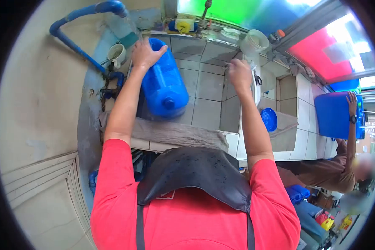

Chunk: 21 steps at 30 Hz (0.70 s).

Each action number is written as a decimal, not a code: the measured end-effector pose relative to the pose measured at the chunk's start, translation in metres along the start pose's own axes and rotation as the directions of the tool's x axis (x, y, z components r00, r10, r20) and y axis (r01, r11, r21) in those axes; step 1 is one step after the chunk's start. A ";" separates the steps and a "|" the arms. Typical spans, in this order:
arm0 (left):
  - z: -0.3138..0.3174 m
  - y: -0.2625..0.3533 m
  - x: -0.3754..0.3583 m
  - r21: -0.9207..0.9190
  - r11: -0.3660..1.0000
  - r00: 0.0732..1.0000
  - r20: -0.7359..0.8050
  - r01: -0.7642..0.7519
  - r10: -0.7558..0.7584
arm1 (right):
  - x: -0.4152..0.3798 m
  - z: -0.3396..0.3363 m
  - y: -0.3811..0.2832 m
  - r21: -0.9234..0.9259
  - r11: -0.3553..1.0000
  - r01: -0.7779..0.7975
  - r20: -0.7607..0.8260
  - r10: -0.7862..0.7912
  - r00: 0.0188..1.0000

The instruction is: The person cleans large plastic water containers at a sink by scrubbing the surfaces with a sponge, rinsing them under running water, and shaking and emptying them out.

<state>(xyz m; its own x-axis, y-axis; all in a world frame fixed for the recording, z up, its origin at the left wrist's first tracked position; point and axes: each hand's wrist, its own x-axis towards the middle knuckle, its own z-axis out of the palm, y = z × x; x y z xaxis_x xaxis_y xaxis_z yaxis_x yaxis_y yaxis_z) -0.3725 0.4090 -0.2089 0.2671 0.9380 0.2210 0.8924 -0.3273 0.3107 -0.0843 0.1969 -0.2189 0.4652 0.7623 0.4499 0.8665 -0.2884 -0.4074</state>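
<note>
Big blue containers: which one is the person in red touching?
The jug in the tiled basin, under the left hand. The blue container at far right has a co-worker's hand at it instead.

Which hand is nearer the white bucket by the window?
Right. The right hand is on the wearer's side of the white bucket; the left hand is farther off, on the blue jug.

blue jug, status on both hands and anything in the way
Left hand at far end of blue jug; right hand off it, blurred, grip unclear; grey cloth along near edge, clear of both hands.
</note>
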 end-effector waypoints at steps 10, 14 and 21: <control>-0.003 0.023 0.013 0.081 0.862 0.861 -0.063 -0.500 0.505 | -0.046 -0.029 0.117 -0.356 0.903 -0.240 0.126 0.301 0.945; 0.004 0.019 -0.003 0.022 0.906 0.898 0.149 -0.422 0.414 | -0.042 -0.032 0.107 -0.417 0.886 -0.202 0.037 0.239 0.970; -0.030 0.008 -0.039 0.047 0.897 0.898 -0.002 -0.439 0.439 | 0.008 -0.066 0.010 -0.113 0.985 -0.127 0.167 0.145 0.975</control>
<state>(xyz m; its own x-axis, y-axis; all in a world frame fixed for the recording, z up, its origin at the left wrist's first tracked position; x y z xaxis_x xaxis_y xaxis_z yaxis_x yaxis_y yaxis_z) -0.3866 0.3661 -0.1877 0.6314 0.6985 0.3368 0.7005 -0.7000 0.1386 -0.0603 0.1619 -0.1665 0.5493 0.7984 0.2466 0.8150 -0.4467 -0.3692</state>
